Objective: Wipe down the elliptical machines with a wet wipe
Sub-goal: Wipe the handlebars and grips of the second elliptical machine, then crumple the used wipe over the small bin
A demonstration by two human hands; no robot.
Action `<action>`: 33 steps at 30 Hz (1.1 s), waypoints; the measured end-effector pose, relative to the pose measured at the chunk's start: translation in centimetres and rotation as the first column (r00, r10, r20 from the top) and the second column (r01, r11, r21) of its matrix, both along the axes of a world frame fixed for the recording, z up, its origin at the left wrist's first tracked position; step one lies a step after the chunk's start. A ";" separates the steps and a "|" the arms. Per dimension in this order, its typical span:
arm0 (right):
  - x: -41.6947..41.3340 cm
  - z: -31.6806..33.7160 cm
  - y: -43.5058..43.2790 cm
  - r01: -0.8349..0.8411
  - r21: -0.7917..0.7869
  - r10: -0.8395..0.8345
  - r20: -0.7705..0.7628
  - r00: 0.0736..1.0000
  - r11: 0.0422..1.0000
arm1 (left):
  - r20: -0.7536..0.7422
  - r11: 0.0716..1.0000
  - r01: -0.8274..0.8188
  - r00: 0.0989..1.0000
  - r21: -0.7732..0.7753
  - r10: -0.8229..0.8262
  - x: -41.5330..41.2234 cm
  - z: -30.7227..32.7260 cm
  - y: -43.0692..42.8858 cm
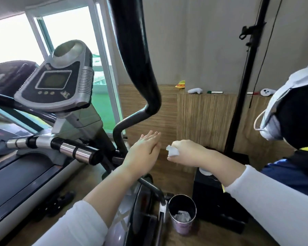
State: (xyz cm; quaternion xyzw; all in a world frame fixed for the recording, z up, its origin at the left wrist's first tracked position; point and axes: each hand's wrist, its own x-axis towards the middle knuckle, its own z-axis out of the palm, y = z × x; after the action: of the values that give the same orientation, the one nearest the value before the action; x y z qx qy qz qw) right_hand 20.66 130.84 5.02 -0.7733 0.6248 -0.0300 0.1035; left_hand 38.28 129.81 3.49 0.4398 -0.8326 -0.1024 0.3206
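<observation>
Now: right hand (pixel 182 150) fingers clenched round wet wipe (pixel 172 151); left hand (pixel 146 150) fingers spread flat, empty.

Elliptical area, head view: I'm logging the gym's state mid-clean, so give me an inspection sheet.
Surface: wood-look floor; wooden ledge along the wall.
Job's things: elliptical console; black handlebar; wet wipe bunched in the right hand.
Clutter: cup on the floor with crumpled wipes inside; black box beside it; controllers and markers on the ledge.
Grippers: left hand open and flat, holding nothing; right hand closed on the wipe.
Cables: thin black cord hanging by the black pole.
Surroundings: window; a second person at right.
</observation>
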 end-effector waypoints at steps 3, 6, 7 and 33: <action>-2.0 -0.8 0.3 0.104 -0.021 -0.102 0.089 0.991 0.994 | 0.021 1.000 0.018 1.000 0.003 -0.018 -1.6 -0.7 -0.4; -3.8 -1.6 0.4 0.165 -0.057 -0.158 0.106 0.982 0.985 | 0.012 0.999 0.035 0.999 0.029 -0.035 -3.2 -1.2 -0.6; -4.4 -1.9 0.4 0.181 -0.083 -0.173 0.094 0.980 0.980 | 0.020 0.999 0.040 0.999 0.034 -0.041 -3.7 -1.4 -0.7; -9.8 -6.9 0.9 0.338 0.230 -0.406 0.409 0.818 0.913 | -0.011 0.996 0.031 0.999 0.085 -0.030 -10.9 -6.2 -1.4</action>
State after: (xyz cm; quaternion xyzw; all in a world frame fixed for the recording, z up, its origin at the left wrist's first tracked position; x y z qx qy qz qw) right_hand 10.86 131.77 -1.83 -0.5982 0.7235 -0.1806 0.2934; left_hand 27.36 128.39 -2.75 0.4398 -0.8325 -0.1450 0.3041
